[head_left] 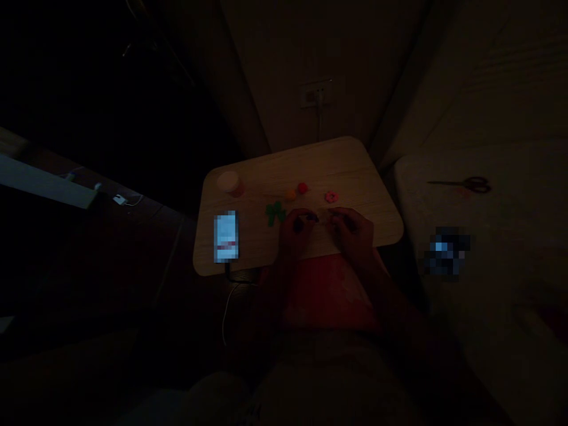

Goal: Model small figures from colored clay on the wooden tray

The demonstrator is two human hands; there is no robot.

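Note:
Dim light covers the scene. My left hand [297, 228] is closed at the near edge of a small wooden table [257, 171], its fingers pinched around something small and dark that I cannot make out. Close beside it on the right, my right hand [355, 229] is also closed, with its fingertips facing the left ones; what they hold is too dark to name. Green leaf-like pieces [276, 212] lie just left of my left hand. Beyond the hands are an orange ball-like piece [291, 194], a red one [302, 187] and a pink flower-shaped piece [331, 196].
A lidded tub [229, 182] stands at the table's back left, with a lit, blurred-out screen [226, 236] nearer me and a cable [227, 307] below. Scissors [470, 184] and a pixelated object [446, 251] lie on the pale surface at right. A wall socket [316, 94] holds a plug.

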